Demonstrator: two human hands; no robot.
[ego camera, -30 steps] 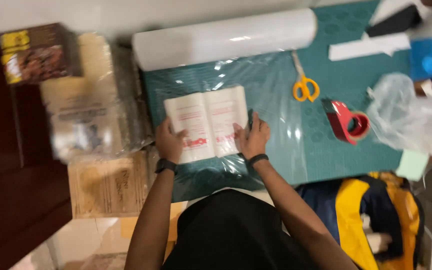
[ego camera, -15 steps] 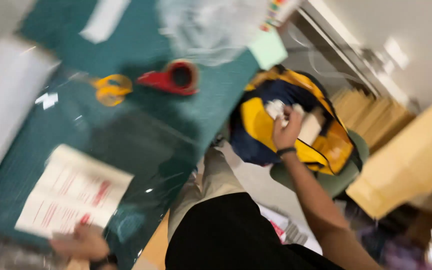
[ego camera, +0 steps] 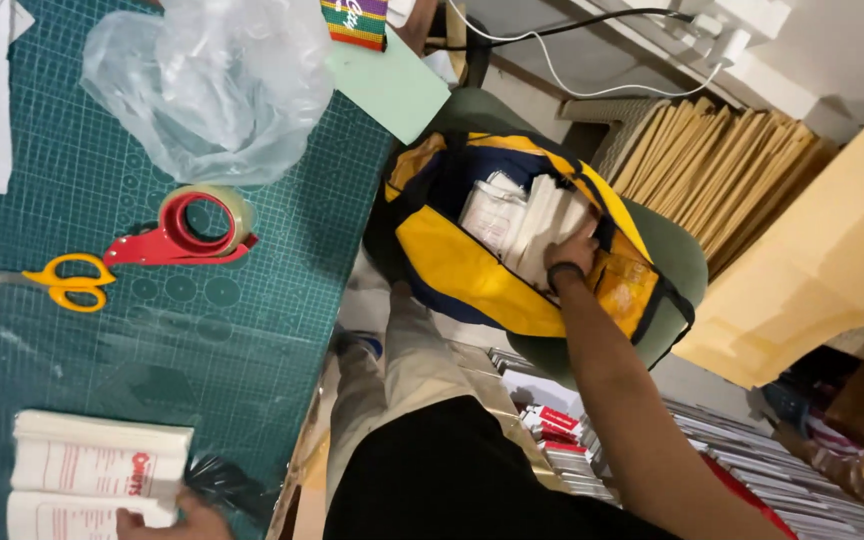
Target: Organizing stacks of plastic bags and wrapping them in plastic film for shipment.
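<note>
A: Item one, your right hand. A second ago it lay flat on the open book; now it is in the yellow-and-blue bag, centre right of the frame.

B: Grip?

A: Fingers curled among the white packets in the bag's mouth, touching them. Whether they have closed on one, you cannot tell from here.

B: Item two, left hand?

A: Bottom left edge, mostly cut off. Fingertips press on the book's lower page, as before; nothing grasped. The book lies open on the clear film over the green mat.

B: So the change?

A: One hand has left the book for the bag; I'd judge you are fetching something from it.

B: Remaining stock?

A: Scissors, left; red tape dispenser just beside them; crumpled plastic bag, upper left. Brown envelopes, upper right.
</note>
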